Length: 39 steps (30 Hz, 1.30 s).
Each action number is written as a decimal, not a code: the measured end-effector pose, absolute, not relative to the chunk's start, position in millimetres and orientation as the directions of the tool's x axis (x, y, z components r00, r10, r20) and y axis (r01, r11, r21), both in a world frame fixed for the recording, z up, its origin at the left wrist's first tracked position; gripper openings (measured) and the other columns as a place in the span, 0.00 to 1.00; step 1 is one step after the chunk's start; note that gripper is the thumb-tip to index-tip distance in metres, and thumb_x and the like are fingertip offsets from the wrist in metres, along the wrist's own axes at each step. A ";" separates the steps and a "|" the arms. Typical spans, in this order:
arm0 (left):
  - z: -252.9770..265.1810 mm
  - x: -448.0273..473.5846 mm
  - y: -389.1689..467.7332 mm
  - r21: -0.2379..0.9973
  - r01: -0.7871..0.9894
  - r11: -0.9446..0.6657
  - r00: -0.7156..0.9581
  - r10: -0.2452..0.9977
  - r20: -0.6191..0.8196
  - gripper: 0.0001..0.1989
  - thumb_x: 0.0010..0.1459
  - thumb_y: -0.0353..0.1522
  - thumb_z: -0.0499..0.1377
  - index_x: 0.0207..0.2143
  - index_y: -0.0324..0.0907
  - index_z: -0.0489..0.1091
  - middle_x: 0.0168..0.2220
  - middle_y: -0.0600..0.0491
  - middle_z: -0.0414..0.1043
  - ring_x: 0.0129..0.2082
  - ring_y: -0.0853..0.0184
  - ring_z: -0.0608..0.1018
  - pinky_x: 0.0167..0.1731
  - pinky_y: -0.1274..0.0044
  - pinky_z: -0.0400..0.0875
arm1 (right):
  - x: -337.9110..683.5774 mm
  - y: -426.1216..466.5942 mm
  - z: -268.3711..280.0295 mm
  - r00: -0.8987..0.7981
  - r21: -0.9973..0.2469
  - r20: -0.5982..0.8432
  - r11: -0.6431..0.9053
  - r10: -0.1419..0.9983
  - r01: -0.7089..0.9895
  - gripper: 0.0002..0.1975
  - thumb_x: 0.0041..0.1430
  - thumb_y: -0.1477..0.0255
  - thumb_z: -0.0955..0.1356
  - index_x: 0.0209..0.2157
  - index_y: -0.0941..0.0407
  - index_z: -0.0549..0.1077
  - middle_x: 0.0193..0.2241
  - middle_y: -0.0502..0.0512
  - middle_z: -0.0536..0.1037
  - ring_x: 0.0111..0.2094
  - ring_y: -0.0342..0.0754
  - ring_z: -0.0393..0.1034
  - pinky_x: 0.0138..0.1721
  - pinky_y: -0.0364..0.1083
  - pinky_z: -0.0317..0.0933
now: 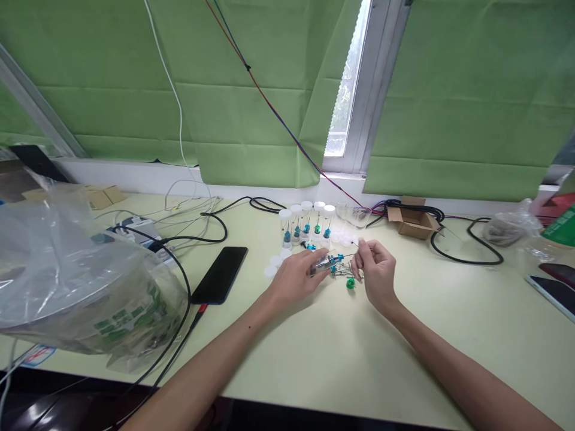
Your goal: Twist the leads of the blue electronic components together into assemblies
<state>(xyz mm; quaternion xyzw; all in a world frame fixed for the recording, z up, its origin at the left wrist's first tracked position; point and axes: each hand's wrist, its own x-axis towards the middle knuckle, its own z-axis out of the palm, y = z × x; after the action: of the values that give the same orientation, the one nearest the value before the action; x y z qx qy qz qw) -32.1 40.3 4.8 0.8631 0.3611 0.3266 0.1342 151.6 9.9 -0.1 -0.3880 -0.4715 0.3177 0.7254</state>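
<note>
My left hand [296, 275] is closed round a clear plastic tube [320, 263] lying low over the table. Just right of it, my right hand [376, 272] pinches a thin pin-like stick with a dark tip [353, 242]; its lower end is hidden by my fingers. Between the hands lies a heap of thin metal stems with blue heads [338, 258]. One green-headed piece [350, 283] rests at the heap's near side. Behind stand several clear tubes with white caps [306, 222], upright, holding blue or green pieces. Loose white caps [275, 263] lie left of my left hand.
A black phone [220, 275] on a cable lies left of my hands. Farther left, a plastic bag [112, 287] covers a tub. A small open cardboard box [413, 221] and black cables [467, 260] lie back right. Another phone [554, 293] sits at the right edge.
</note>
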 end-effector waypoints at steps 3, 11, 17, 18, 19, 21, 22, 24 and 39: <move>5.2 -31.7 40.0 0.470 0.533 -0.704 0.520 0.711 0.474 0.20 0.61 0.38 0.59 0.55 0.48 0.68 0.34 0.54 0.73 0.26 0.70 0.70 0.28 0.77 0.65 | 151.1 8.5 -0.1 0.306 -0.878 0.434 0.474 0.847 -0.068 0.17 0.62 0.63 0.69 0.24 0.55 0.63 0.14 0.42 0.62 0.12 0.37 0.57 0.13 0.39 0.50; 5.8 -30.8 38.2 0.452 0.535 -0.714 0.522 0.700 0.488 0.19 0.61 0.39 0.58 0.55 0.48 0.68 0.32 0.54 0.71 0.26 0.70 0.69 0.28 0.77 0.65 | 150.6 8.8 -2.2 0.264 -0.899 0.400 0.431 0.878 -0.073 0.16 0.59 0.63 0.71 0.24 0.56 0.65 0.15 0.44 0.67 0.12 0.38 0.59 0.12 0.39 0.51; 6.1 -30.7 36.8 0.435 0.539 -0.721 0.517 0.691 0.505 0.19 0.62 0.38 0.57 0.55 0.48 0.68 0.34 0.54 0.72 0.27 0.69 0.71 0.29 0.77 0.64 | 151.0 10.3 -2.7 0.241 -0.903 0.393 0.422 0.887 -0.080 0.17 0.58 0.62 0.71 0.24 0.56 0.65 0.16 0.44 0.67 0.13 0.38 0.59 0.12 0.39 0.52; 5.8 -30.7 36.7 0.430 0.541 -0.723 0.519 0.689 0.506 0.19 0.62 0.39 0.57 0.55 0.48 0.67 0.35 0.53 0.73 0.28 0.69 0.71 0.29 0.76 0.65 | 150.9 10.1 -2.9 0.233 -0.904 0.395 0.422 0.889 -0.077 0.17 0.58 0.62 0.71 0.24 0.56 0.66 0.16 0.44 0.68 0.13 0.38 0.59 0.13 0.39 0.52; 5.3 -30.7 36.6 0.425 0.543 -0.724 0.519 0.688 0.508 0.19 0.62 0.39 0.57 0.56 0.48 0.67 0.35 0.53 0.73 0.28 0.68 0.72 0.29 0.76 0.65 | 150.8 10.0 -3.1 0.223 -0.904 0.396 0.420 0.891 -0.074 0.17 0.58 0.62 0.71 0.24 0.56 0.66 0.16 0.44 0.68 0.13 0.38 0.59 0.13 0.39 0.53; 4.4 -30.6 36.4 0.420 0.547 -0.725 0.518 0.686 0.511 0.20 0.62 0.39 0.57 0.56 0.48 0.67 0.36 0.52 0.73 0.29 0.68 0.73 0.30 0.76 0.66 | 150.2 9.5 -3.6 0.203 -0.906 0.398 0.418 0.895 -0.068 0.16 0.58 0.62 0.71 0.24 0.56 0.66 0.16 0.45 0.68 0.13 0.38 0.60 0.13 0.39 0.53; 4.1 -30.6 36.3 0.421 0.547 -0.724 0.516 0.687 0.512 0.20 0.62 0.39 0.57 0.56 0.48 0.67 0.37 0.52 0.74 0.29 0.68 0.73 0.30 0.76 0.66 | 149.9 9.2 -3.9 0.194 -0.906 0.399 0.418 0.896 -0.065 0.16 0.58 0.62 0.71 0.25 0.56 0.66 0.16 0.45 0.69 0.13 0.38 0.60 0.13 0.39 0.54; 3.7 -30.6 35.9 0.427 0.545 -0.722 0.513 0.690 0.511 0.20 0.63 0.39 0.56 0.56 0.48 0.67 0.37 0.52 0.74 0.30 0.68 0.74 0.30 0.76 0.66 | 149.4 8.6 -4.3 0.180 -0.905 0.405 0.421 0.896 -0.059 0.16 0.59 0.62 0.71 0.25 0.57 0.67 0.16 0.45 0.69 0.13 0.38 0.61 0.13 0.39 0.54; 4.8 -30.5 37.2 0.432 0.537 -0.725 0.504 0.686 0.526 0.19 0.62 0.39 0.57 0.55 0.47 0.68 0.35 0.53 0.73 0.27 0.69 0.71 0.30 0.76 0.66 | 148.2 8.1 -3.6 0.205 -0.898 0.411 0.433 0.888 -0.075 0.15 0.60 0.60 0.69 0.27 0.56 0.67 0.18 0.44 0.69 0.14 0.39 0.62 0.13 0.39 0.55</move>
<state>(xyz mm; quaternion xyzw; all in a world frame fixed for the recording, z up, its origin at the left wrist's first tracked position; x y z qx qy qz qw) -30.5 37.2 4.8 0.8605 0.3551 0.3494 0.1066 148.2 8.1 -3.6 -0.3927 -0.5178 0.3595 0.6697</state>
